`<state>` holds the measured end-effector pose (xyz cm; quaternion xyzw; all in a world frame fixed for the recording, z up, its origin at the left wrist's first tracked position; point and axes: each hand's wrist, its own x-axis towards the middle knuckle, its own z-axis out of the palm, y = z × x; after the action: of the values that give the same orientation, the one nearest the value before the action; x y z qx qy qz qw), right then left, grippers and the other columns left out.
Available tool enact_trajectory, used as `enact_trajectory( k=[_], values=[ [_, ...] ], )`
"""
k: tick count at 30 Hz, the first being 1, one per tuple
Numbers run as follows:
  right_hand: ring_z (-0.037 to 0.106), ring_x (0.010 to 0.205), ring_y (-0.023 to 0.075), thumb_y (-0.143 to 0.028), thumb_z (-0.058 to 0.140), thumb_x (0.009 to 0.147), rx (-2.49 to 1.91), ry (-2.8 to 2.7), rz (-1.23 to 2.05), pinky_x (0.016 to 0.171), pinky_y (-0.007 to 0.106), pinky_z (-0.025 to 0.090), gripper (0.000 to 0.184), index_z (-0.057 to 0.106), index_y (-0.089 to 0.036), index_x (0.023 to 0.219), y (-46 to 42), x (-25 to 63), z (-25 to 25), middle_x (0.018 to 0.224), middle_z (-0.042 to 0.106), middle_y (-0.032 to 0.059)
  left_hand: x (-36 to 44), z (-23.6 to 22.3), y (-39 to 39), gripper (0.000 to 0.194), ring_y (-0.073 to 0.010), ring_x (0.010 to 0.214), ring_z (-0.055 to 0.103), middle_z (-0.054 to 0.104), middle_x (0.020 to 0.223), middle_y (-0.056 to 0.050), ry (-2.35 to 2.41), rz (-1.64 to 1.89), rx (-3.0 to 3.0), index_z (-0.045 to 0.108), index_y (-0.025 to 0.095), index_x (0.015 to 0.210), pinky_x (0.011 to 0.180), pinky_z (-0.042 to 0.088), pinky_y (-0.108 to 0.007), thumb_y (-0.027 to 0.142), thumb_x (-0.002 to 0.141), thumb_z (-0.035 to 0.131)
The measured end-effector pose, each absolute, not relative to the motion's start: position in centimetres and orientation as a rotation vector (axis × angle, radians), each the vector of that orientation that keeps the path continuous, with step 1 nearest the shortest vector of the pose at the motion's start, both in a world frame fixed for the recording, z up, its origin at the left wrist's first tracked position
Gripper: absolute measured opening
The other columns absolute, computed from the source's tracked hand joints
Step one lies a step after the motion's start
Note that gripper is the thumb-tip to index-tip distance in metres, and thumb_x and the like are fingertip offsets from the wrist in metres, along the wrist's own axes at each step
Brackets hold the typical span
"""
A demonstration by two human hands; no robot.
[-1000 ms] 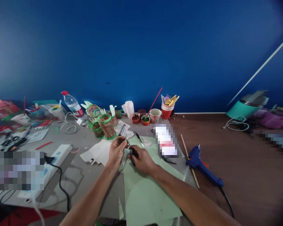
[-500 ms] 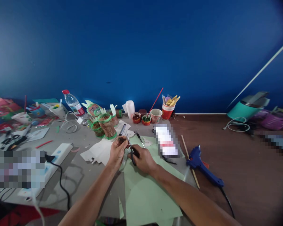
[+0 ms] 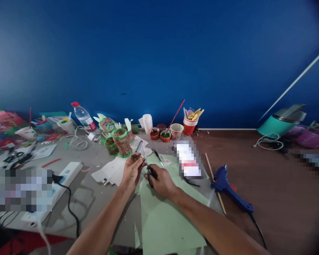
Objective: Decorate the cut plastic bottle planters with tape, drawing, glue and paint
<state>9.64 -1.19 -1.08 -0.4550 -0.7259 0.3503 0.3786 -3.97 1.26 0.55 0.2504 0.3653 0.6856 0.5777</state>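
Observation:
My right hand [image 3: 162, 180] is closed round the black handles of a pair of scissors [image 3: 150, 174], whose blades point up and to the left. Close beside them, my left hand [image 3: 133, 169] has its fingers pinched together near the blades. What it pinches is small, dark and mostly hidden by the fingers. A grey pen-like stick [image 3: 139, 146] shows just beyond those fingertips; I cannot tell whether it is held. Under my right hand and forearm lies a pale green sheet [image 3: 167, 219]. White paper scraps [image 3: 108, 172] lie left of my left hand.
Brown-and-green decorated cups [image 3: 122, 141] stand beyond my hands. Farther back are paint cups [image 3: 165, 135] and a red cup of plastic cutlery [image 3: 190, 126]. A phone [image 3: 188, 159], a wooden stick [image 3: 215, 184] and a blue glue gun [image 3: 230, 189] lie right; a power strip [image 3: 67, 173] lies left.
The view has shifted very slightly, so everything sits a little to the right. Both hands keep nearly the same pose, the scissors still in my right hand.

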Motion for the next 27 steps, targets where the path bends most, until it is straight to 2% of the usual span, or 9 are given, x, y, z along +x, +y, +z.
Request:
enact_trajectory(
  k=[9, 16, 27],
  values=[
    [0.054, 0.063, 0.0156, -0.028, 0.057, 0.080, -1.130, -1.781, 0.995, 0.058, 0.024, 0.039, 0.023, 0.065, -0.015, 0.097, -1.1, 9.4, -1.2, 0.073, 0.066, 0.0038, -4.3, -0.2, 1.6, 0.039, -0.0069, 0.055, 0.058, 0.063, 0.066, 0.005, 0.923, 1.634, 0.686, 0.062, 0.018, 0.084, 0.055, 0.046, -0.018, 0.022, 0.053, 0.086],
    [0.049, 0.059, 0.0135, -0.028, 0.056, 0.079, -1.096, -1.778, 1.061, 0.054, 0.023, 0.035, 0.018, 0.064, -0.016, 0.089, -1.2, 9.2, -1.0, 0.066, 0.060, 0.0004, -5.1, -0.6, 2.0, 0.030, -0.0081, 0.059, 0.057, 0.062, 0.070, 0.005, 1.070, 1.712, 0.905, 0.057, 0.020, 0.088, 0.059, 0.046, -0.021, 0.026, 0.065, 0.076],
    [0.041, 0.055, 0.0120, -0.027, 0.057, 0.078, -1.086, -1.822, 1.098, 0.053, 0.023, 0.032, 0.015, 0.064, -0.017, 0.088, -1.0, 9.5, -1.1, 0.061, 0.052, -0.0030, -5.6, -0.8, 2.4, 0.031, -0.0115, 0.061, 0.058, 0.060, 0.072, 0.003, 1.172, 1.725, 1.000, 0.053, 0.021, 0.090, 0.061, 0.047, -0.025, 0.032, 0.069, 0.072]
  ],
)
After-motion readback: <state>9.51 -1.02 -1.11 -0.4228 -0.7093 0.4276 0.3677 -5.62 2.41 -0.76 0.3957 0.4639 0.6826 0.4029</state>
